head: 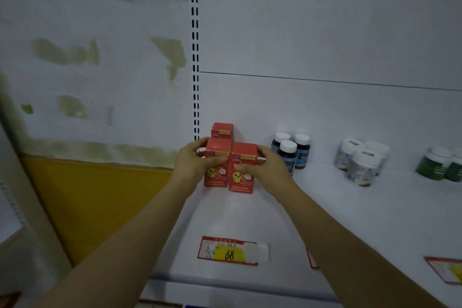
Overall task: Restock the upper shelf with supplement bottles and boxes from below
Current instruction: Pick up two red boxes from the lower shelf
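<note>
Three red supplement boxes with a yellow chick print stand at the back left of the white upper shelf [337, 220]. My left hand [193, 164] grips the front left red box [216, 175], thumb across its front. My right hand [266, 166] grips the front right red box [241, 179] the same way. Both boxes stand upright, side by side and touching. A third red box [222, 130] stands behind them against the back panel.
To the right on the shelf stand three dark bottles with white caps [291, 149], a cluster of clear white-capped bottles [360, 160] and green bottles [442, 165]. A price tag marked 68 [228, 251] lies near the shelf's front edge. A slotted upright [195, 57] runs up the back panel.
</note>
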Demonstrator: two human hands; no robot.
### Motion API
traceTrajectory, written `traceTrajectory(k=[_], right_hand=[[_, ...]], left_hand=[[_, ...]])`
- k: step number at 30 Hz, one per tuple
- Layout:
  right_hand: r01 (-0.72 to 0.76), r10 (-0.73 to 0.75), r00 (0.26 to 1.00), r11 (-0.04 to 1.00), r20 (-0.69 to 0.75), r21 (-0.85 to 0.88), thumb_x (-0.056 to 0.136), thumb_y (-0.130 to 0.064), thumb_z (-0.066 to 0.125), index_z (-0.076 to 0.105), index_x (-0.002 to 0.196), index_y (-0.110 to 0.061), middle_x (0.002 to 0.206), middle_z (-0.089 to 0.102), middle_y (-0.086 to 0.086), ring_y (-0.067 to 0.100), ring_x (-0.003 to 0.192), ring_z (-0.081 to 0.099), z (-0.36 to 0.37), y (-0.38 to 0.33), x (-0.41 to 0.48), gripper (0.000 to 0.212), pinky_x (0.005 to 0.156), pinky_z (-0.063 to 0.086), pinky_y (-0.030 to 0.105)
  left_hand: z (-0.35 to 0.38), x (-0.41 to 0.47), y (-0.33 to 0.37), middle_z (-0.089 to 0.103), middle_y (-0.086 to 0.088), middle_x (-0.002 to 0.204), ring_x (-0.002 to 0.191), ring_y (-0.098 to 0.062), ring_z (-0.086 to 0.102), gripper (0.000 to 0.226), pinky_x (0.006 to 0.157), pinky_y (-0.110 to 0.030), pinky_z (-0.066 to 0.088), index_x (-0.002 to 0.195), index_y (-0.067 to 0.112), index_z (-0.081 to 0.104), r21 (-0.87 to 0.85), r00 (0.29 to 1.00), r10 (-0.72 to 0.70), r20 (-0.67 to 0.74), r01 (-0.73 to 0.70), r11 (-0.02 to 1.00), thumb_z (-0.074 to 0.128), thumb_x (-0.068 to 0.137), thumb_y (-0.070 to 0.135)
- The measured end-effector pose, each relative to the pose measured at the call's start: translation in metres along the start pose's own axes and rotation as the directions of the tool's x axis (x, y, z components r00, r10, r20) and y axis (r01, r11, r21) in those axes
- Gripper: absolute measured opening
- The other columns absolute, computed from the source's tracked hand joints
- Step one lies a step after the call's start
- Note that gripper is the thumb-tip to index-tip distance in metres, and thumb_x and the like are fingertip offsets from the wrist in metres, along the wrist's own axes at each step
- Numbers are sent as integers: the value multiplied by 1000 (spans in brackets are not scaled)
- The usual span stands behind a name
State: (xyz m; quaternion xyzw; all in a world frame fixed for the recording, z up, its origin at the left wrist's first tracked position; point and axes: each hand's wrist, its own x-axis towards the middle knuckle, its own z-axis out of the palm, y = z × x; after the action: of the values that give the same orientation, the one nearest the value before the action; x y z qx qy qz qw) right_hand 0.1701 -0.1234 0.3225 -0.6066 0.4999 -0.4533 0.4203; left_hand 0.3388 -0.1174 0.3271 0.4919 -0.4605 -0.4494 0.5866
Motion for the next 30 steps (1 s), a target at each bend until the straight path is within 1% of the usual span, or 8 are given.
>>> traceTrajectory(k=[3,8,12,15,20,23,26,30], right_hand=[[28,-32,999,991,-22,-131,75,-13,78,58,122,-11,113,66,2,15,95,62,5,-3,21,52,75,52,22],[26,-47,995,970,-83,-240,76,-10,77,61,120,-7,118,67,11,24,105,65,10,-4,51,47,88,51,31],[51,-91,990,947,-112,-316,76,-11,77,63,117,-6,115,68,12,24,104,65,12,-1,67,43,85,49,29],[46,-89,991,929,-102,-367,76,-13,77,64,115,-7,113,68,10,20,100,64,13,1,80,41,82,47,26],[14,-106,979,890,-177,-455,74,-30,79,55,124,-12,122,53,11,24,110,56,17,15,99,58,99,48,41],[-4,-113,968,885,-222,-466,76,-30,76,50,126,-7,125,50,11,23,116,50,20,18,101,61,100,45,37],[-1,-126,966,871,-226,-491,67,-38,75,58,116,-10,116,58,8,23,106,59,24,26,107,59,93,52,41],[13,-154,965,839,-214,-544,72,-31,76,58,117,-9,115,57,10,22,108,55,23,27,108,53,96,48,43]], left_hand=[[2,20,-6,67,-6,90,83,-24,66,51,68,-29,54,108,21,59,-26,1000,-9,-21,9,1000,78,67,-4],[5,42,-13,59,-7,121,103,-24,62,63,74,-29,50,126,12,57,72,997,63,-33,-61,996,81,68,4],[6,51,-15,54,1,118,98,-14,58,60,69,-17,48,125,14,59,115,993,116,-15,-113,987,80,69,6],[5,55,-18,52,5,115,101,-13,56,59,79,-26,50,125,15,59,128,991,134,-16,-131,983,80,70,9],[-1,61,-22,57,1,112,102,-16,58,47,89,-36,52,106,30,57,203,989,136,63,-147,968,81,70,11],[-5,63,-26,59,1,115,105,-14,58,61,90,-35,53,122,23,55,368,981,139,139,-181,912,81,68,11],[-6,62,-31,59,1,112,101,-13,59,56,84,-24,52,121,15,55,476,970,163,182,-232,848,78,70,4],[-7,66,-32,51,-7,125,114,-20,55,60,97,-36,48,124,15,55,569,970,169,177,-241,786,79,70,6]])
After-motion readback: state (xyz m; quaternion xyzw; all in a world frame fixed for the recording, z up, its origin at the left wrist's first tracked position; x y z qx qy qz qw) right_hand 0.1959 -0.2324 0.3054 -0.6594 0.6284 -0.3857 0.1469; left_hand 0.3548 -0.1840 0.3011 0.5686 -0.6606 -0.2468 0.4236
